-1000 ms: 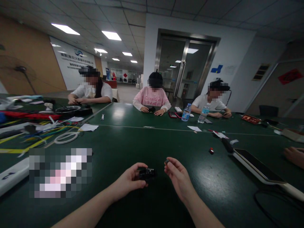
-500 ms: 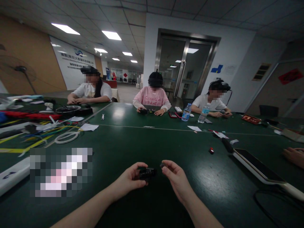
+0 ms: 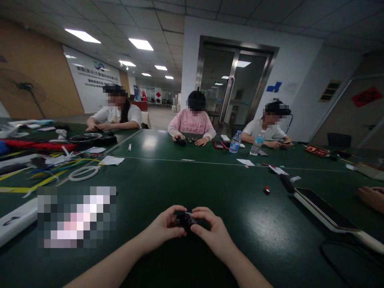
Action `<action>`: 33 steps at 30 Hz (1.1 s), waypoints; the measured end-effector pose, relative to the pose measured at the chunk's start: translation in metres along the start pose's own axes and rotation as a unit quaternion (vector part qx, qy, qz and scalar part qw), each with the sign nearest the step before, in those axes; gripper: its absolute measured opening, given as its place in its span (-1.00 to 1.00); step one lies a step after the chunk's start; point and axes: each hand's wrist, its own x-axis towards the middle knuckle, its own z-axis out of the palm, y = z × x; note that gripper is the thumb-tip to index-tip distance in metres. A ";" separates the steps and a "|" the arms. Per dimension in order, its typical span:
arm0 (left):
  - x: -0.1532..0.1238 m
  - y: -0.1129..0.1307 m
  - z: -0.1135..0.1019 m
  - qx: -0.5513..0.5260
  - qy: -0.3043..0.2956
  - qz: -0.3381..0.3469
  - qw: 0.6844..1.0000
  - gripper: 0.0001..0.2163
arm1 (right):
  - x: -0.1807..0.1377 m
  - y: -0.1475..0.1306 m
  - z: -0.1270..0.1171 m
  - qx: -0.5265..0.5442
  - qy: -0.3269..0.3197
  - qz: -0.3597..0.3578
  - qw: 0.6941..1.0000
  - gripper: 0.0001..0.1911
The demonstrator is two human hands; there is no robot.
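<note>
My left hand [image 3: 163,225] grips a small black device [image 3: 181,219], its exact kind too dark to make out, with the fingers behind and the thumb in front. My right hand [image 3: 210,226] has come up against its right end, thumb and forefinger closed in a pinch. Between those fingertips and the device a small dark piece [image 3: 189,216] shows a greyish glint; most of it is hidden. Both hands are just above the dark green table [image 3: 156,182].
To the left lie a white power strip [image 3: 19,222], a coiled white cable [image 3: 84,173] and tangled wires. A small red object [image 3: 267,190] and a black-screened device [image 3: 325,210] are on the right. Water bottles [image 3: 235,142] stand further back; several people sit around the table.
My right hand has moved left with the small dark piece, from a short gap away to contact with the black device. My left hand has stayed almost where it was.
</note>
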 end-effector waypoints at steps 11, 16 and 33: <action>-0.001 -0.002 -0.001 0.025 0.008 -0.006 1.000 -0.61 | -0.001 -0.005 0.003 -0.117 -0.043 -0.013 0.992 -0.76; -0.003 0.002 -0.001 0.037 0.028 -0.020 0.999 -0.67 | -0.004 -0.011 -0.002 -0.085 -0.073 -0.035 0.993 -0.64; -0.003 0.007 0.002 0.013 0.031 -0.023 0.999 -0.62 | -0.006 -0.013 -0.002 -0.089 -0.057 -0.067 0.992 -0.79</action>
